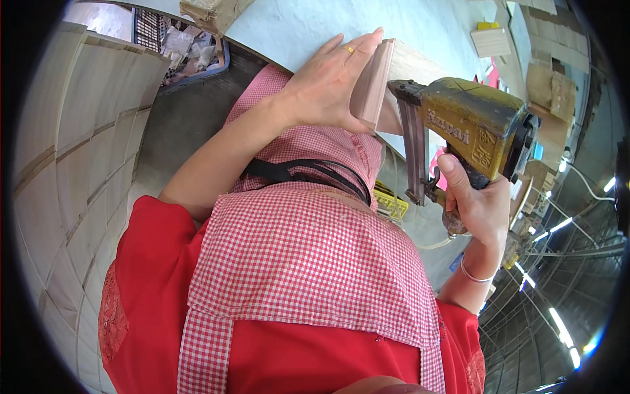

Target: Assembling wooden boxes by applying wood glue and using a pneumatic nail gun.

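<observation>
My left hand (328, 82) spans the near side of a pale wooden box (377, 85), thumb at its lower edge and fingers reaching along its upper part. A ring sits on one finger. My right hand (479, 200) is wrapped round the grip of a yellow and black air nail gun (472, 128). The gun's nose is right beside the box's side panel, and its slanted magazine hangs down at the left of my fingers. From here I cannot tell whether the nose touches the wood. The box's far part is partly hidden behind the gun.
The box rests at the edge of a pale blue worktable (282, 33). Stacked wooden panels (92, 131) rise at the left. A blue crate (197, 72) of scraps stands beyond them. A small wooden block (491, 42) lies on the table, and an air hose (436, 245) hangs below the gun.
</observation>
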Tool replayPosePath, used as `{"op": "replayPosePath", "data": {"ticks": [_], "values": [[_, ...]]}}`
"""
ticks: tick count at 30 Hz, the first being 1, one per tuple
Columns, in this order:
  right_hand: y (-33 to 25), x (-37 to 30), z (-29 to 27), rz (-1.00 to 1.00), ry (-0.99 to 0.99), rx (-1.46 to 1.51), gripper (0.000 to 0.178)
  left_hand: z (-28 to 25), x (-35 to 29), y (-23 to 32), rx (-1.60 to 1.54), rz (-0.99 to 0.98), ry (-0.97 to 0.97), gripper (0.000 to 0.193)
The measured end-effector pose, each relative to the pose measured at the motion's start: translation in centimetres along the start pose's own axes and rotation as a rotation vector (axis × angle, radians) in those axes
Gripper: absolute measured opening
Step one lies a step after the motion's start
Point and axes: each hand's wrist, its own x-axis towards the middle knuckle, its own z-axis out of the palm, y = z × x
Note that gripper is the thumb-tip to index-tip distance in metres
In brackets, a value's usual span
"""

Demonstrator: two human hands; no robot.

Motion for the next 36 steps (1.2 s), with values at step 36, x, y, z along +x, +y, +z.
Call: {"op": "replayPosePath", "data": {"ticks": [36], "values": [[37.5, -0.3, -4.2, 0.393, 0.681, -0.56, 0.056, -6.7, -3.6, 8.1, -1.78, -1.317, -0.162, 0.075]]}}
